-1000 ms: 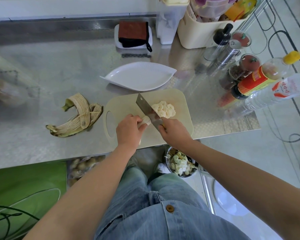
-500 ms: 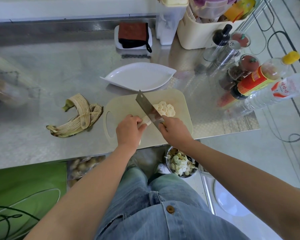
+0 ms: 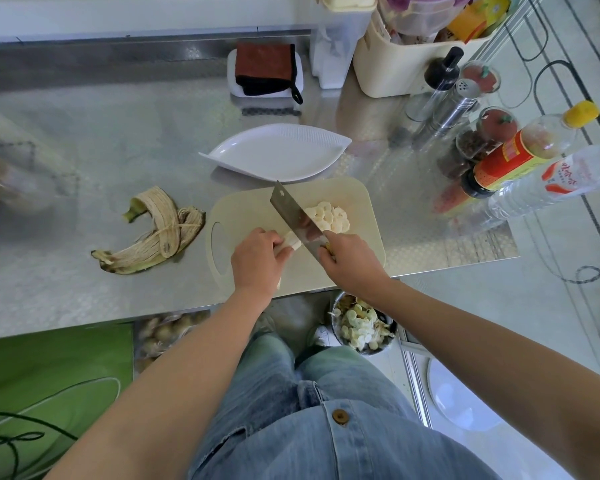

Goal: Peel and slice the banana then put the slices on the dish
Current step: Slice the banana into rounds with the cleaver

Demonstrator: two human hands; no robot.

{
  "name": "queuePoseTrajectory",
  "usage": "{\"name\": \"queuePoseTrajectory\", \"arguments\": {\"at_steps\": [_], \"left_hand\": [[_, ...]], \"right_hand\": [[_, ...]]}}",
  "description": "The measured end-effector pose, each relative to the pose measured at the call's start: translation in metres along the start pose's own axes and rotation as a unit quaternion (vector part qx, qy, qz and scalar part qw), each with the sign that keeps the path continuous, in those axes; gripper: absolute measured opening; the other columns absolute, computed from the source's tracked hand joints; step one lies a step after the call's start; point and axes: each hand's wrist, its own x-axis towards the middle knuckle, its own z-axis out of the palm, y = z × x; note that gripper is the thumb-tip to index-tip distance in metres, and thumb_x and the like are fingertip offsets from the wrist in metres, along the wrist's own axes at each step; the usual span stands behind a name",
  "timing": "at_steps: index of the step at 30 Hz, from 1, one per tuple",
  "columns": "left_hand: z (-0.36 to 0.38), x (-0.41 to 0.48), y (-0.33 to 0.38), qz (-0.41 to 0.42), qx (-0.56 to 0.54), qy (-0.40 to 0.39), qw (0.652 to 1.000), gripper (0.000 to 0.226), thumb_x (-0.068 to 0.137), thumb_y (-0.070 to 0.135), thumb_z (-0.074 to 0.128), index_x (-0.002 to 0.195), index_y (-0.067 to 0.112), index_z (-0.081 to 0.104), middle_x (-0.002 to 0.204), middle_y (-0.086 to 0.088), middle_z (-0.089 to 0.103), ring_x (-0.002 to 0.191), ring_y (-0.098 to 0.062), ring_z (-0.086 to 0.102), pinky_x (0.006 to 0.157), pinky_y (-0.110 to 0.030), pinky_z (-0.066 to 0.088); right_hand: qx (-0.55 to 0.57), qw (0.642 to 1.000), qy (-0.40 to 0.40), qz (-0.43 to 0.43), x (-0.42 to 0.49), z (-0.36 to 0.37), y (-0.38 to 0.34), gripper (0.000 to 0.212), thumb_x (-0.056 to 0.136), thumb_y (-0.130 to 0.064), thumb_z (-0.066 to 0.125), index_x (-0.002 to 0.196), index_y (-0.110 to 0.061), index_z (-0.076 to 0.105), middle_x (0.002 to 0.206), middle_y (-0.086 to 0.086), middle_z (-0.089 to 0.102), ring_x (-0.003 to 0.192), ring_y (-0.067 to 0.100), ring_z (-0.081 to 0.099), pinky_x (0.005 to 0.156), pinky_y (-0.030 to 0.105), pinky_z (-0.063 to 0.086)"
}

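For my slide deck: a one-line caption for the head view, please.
Left hand holds peeled banana on cutting board; right hand slices it with a cleaver.

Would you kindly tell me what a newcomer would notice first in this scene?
First the cleaver, gripped by the right hand over the pale cutting board, with the left hand holding the peeled banana beside the blade. A pile of slices lies on the board right of the blade. Behind the board sits the white dish, with no slices on it, and the banana peel sprawls on the counter to the left.
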Motion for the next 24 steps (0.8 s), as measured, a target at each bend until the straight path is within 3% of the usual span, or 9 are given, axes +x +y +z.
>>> {"name": "queuePoseTrajectory", "arguments": {"at_steps": [9, 13, 17, 20, 24], "left_hand": [[0.0, 0.0, 0.0, 0.0, -0.006, -0.002, 1.0, 0.023, 0.085, 0.039, 0.067, 0.098, 0.02, 0.069, 0.091, 0.001, 0.061, 0.072, -0.011, 0.049, 0.061, -0.025, 0.033], [-0.002, 0.0, 0.001, -0.002, -0.003, -0.011, 1.0, 0.023, 0.085, 0.039, 0.067, 0.097, 0.02, 0.068, 0.09, 0.001, 0.059, 0.072, -0.014, 0.051, 0.061, -0.026, 0.035], [-0.003, -0.002, -0.001, 0.009, 0.006, -0.016, 1.0, 0.032, 0.086, 0.045, 0.063, 0.106, 0.02, 0.065, 0.095, 0.0, 0.06, 0.077, -0.017, 0.055, 0.063, -0.028, 0.038], [-0.004, -0.007, -0.003, 0.01, 0.004, -0.007, 1.0, 0.04, 0.085, 0.048, 0.061, 0.112, 0.019, 0.06, 0.097, 0.001, 0.062, 0.082, -0.021, 0.061, 0.067, -0.032, 0.046], [-0.004, -0.008, -0.003, 0.02, 0.034, -0.014, 0.999, 0.026, 0.088, 0.038, 0.059, 0.102, 0.016, 0.063, 0.094, -0.002, 0.061, 0.078, -0.021, 0.059, 0.061, -0.031, 0.042]], "right_hand": [[-0.029, 0.998, -0.048, 0.025, 0.002, 0.011, -0.001, 0.015, 0.096, -0.018, 0.041, 0.082, -0.013, 0.042, 0.072, 0.009, 0.05, 0.067, 0.029, 0.05, 0.059, 0.038, 0.041], [-0.043, 0.996, -0.071, 0.035, 0.002, 0.015, -0.001, 0.013, 0.097, -0.02, 0.041, 0.085, -0.015, 0.04, 0.075, 0.007, 0.047, 0.069, 0.026, 0.047, 0.06, 0.033, 0.035], [-0.038, 0.997, -0.055, 0.028, 0.002, 0.011, 0.002, 0.017, 0.097, -0.02, 0.041, 0.082, -0.012, 0.041, 0.073, 0.007, 0.049, 0.069, 0.027, 0.047, 0.06, 0.034, 0.036], [0.0, 1.0, -0.01, 0.021, 0.003, 0.002, 0.003, 0.02, 0.095, -0.019, 0.042, 0.086, -0.006, 0.053, 0.067, 0.006, 0.051, 0.063, 0.027, 0.049, 0.058, 0.032, 0.035], [-0.007, 1.0, 0.0, -0.009, 0.003, -0.006, -0.002, 0.022, 0.096, -0.023, 0.044, 0.084, -0.007, 0.052, 0.065, 0.003, 0.048, 0.062, 0.027, 0.047, 0.056, 0.031, 0.032]]}}
